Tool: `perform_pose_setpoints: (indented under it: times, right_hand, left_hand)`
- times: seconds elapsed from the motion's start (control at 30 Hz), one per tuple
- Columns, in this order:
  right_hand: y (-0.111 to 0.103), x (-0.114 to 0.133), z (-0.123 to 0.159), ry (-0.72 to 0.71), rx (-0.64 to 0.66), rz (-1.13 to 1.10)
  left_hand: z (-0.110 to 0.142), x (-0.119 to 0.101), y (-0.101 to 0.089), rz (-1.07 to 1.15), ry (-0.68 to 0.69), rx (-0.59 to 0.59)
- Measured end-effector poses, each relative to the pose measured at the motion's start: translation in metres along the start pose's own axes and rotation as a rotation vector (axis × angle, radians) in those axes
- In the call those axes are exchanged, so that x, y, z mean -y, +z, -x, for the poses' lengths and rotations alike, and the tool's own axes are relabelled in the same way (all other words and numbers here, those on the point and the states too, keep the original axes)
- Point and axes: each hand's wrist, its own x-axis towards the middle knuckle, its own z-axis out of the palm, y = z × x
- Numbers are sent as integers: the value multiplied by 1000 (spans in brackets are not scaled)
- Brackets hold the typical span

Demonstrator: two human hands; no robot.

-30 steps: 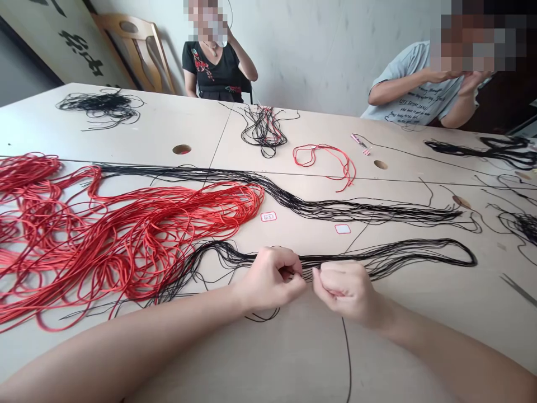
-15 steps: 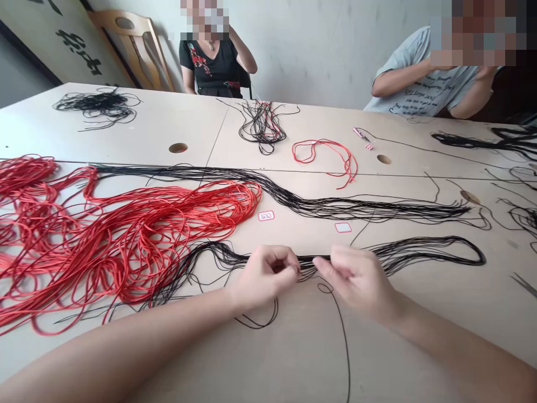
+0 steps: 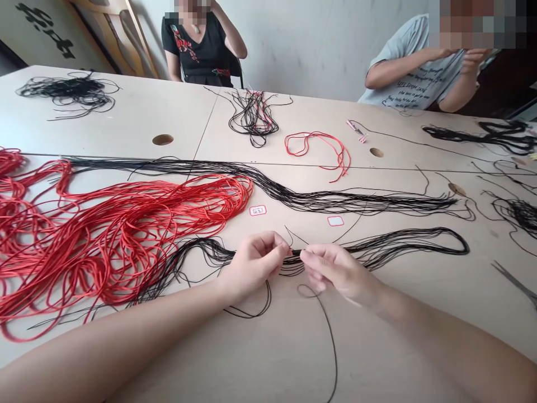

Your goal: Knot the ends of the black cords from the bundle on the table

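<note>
My left hand (image 3: 255, 263) is closed in a pinch, thumb against the bent index finger. Close by on its right, my right hand (image 3: 335, 268) also pinches, its fingertips facing the left ones. A thin black cord (image 3: 292, 235) shows at the fingertips, its tip standing up above them; what lies between the fingers is mostly hidden. Behind and below the hands runs a bundle of black cords (image 3: 403, 242), looped at its right end. One loose dark cord (image 3: 333, 341) curls under my right hand and trails to the front edge of the picture.
Tangled red cord (image 3: 138, 240) covers the left side. A second black bundle (image 3: 302, 197) crosses the table behind two small labels. Scissors (image 3: 514, 282) lie at the right. A red loop (image 3: 319, 134) and more black cords (image 3: 255, 117) lie farther back, before two seated people.
The view has shifted slightly, so the table's things sit farther left and higher. My right hand's fingertips have come nearer the left ones, and a thin cord tip now sticks up between them.
</note>
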Motion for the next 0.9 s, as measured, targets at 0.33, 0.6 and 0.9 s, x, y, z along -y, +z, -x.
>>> perform_pose_setpoints:
  times: [0.33,0.6,0.9]
  right_hand:
    - [6,-6,5,-509,-228,452]
    - [-7,-2,10,-483,-238,430]
    - [-15,-6,7,-416,-277,348]
  left_hand:
    - [3,-9,6,-184,-101,122]
    - [0,-11,5,38,-185,194]
    - [1,-14,3,278,-254,203]
